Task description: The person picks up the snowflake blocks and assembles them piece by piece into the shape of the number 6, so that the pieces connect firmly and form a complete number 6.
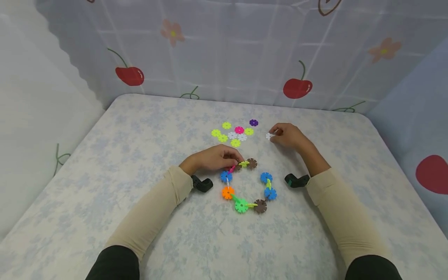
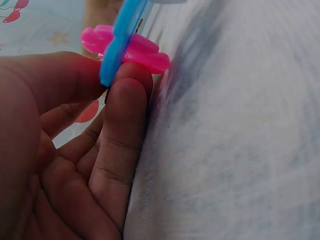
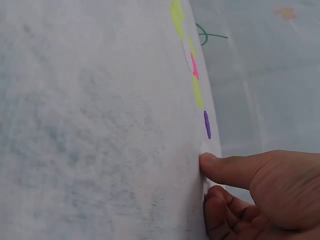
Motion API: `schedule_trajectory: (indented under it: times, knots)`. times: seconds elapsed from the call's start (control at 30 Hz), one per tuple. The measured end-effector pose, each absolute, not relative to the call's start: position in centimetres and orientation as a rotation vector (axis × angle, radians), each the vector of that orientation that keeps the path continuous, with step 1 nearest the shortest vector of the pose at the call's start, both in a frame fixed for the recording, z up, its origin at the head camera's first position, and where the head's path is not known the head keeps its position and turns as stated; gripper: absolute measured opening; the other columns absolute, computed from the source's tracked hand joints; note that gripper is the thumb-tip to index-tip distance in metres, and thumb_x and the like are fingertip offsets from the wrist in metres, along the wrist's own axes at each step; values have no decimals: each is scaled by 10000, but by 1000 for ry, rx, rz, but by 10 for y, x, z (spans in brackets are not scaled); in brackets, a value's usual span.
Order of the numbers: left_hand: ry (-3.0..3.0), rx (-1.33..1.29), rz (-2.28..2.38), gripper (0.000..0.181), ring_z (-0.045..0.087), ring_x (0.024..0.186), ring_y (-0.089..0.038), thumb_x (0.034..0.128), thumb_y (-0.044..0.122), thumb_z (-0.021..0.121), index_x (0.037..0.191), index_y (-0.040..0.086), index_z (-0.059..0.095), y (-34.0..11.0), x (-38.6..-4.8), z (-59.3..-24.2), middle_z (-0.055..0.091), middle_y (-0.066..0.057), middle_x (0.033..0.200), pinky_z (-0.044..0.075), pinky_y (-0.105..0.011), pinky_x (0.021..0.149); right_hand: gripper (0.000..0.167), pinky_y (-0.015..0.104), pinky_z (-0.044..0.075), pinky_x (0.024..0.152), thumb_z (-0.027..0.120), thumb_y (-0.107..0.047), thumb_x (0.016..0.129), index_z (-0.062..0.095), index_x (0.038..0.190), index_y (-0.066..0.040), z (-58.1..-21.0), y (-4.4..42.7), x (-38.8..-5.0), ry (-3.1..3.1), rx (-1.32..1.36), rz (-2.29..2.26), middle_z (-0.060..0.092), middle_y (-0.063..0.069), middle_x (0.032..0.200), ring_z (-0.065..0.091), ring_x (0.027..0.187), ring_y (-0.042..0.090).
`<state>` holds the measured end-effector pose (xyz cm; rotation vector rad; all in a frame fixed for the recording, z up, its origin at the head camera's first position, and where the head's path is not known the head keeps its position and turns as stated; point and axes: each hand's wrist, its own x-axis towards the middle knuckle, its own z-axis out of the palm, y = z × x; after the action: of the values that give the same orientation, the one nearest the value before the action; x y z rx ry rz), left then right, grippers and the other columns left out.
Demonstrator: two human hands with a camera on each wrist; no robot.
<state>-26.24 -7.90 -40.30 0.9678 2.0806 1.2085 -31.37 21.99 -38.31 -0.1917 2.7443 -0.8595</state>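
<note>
A chain of notched flower discs lies bent into an open ring on the table, its gap at the upper right between a brown disc (image 1: 252, 163) and a blue disc (image 1: 266, 177). My left hand (image 1: 217, 157) pinches the chain's upper left part, by a pink disc (image 1: 232, 169). Up close in the left wrist view, the pink disc (image 2: 145, 52) crosses a blue disc (image 2: 119, 42) at the thumb and fingertips of my left hand (image 2: 85, 135). Beyond the ring, my right hand (image 1: 287, 136) holds a white disc (image 1: 268, 136) at the tabletop; in the right wrist view my right hand (image 3: 265, 190) mostly hides it.
Loose discs lie in a group beyond the left hand: several yellow-green ones (image 1: 223, 138), white ones (image 1: 232, 135) and a pink one (image 1: 239, 130). A purple disc (image 1: 253, 122) lies at their right. A patterned curtain (image 1: 224, 50) hangs behind the table (image 1: 140, 136).
</note>
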Motion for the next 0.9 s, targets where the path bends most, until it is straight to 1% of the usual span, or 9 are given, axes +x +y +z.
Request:
schedule_trajectory:
  times: [0.07,0.17,0.23,0.3,0.4,0.53,0.63,0.8,0.9]
  knots:
    - [2076,970,1214,220,521,766,-171,1053,66,532,1202,32,690,-78,-262,-404,598,-42,878,466,-279,748,202,443,470,853,677,-130,983,618,1156,-45,-383,222,-304,2739,-194,-904,576,178,1125,513,1017,325]
    - [2074,964,1220,214,522,770,-173,1054,62,531,1192,32,691,-77,-262,-405,605,-44,888,466,-281,748,152,358,497,791,685,-102,980,611,1089,-26,-381,225,-285,2705,-235,-994,588,157,1053,556,949,291]
    - [2076,957,1222,212,522,770,-172,1054,59,530,1187,37,693,-77,-263,-406,608,-44,892,465,-281,746,142,301,523,756,679,-85,983,616,1093,-21,-382,225,-271,2667,-274,-1055,597,145,1016,592,896,267]
    - [2082,957,1220,210,521,772,-172,1052,58,531,1183,42,695,-77,-263,-406,608,-44,892,463,-281,744,154,279,549,737,682,-77,981,632,1113,-18,-383,224,-258,2608,-317,-1110,613,141,997,628,861,254]
    - [2086,961,1217,208,522,775,-182,1050,58,534,1181,45,695,-78,-263,-406,608,-50,894,463,-287,748,133,294,560,724,690,-81,976,655,1096,-36,-385,221,-240,2546,-366,-1148,626,121,969,641,828,246]
    - [2112,962,1201,213,546,832,-191,1047,69,551,1202,69,698,-79,-263,-406,645,-31,982,481,-296,793,53,336,556,715,709,-63,957,659,966,-49,-385,215,-223,2524,-446,-1196,650,97,925,636,816,255]
    - [2135,968,1189,241,567,919,-186,1045,78,562,1244,96,697,-80,-263,-407,666,-1,1115,490,-306,855,87,337,540,710,730,-68,939,651,907,-79,-386,208,-217,2539,-528,-1201,669,63,917,626,832,237]
    - [2155,1013,1165,303,570,1031,-168,1048,94,554,1323,135,674,-80,-262,-407,647,32,1280,472,-318,932,124,344,485,646,740,-88,936,649,855,-107,-388,200,-212,2600,-608,-1143,669,15,863,579,755,212]
    - [2166,1027,1148,325,553,993,-153,1047,98,549,1344,157,668,-80,-262,-407,632,51,1315,463,-300,902,141,357,467,623,737,-76,932,638,837,-110,-388,199,-210,2635,-604,-1125,657,8,835,557,716,211]
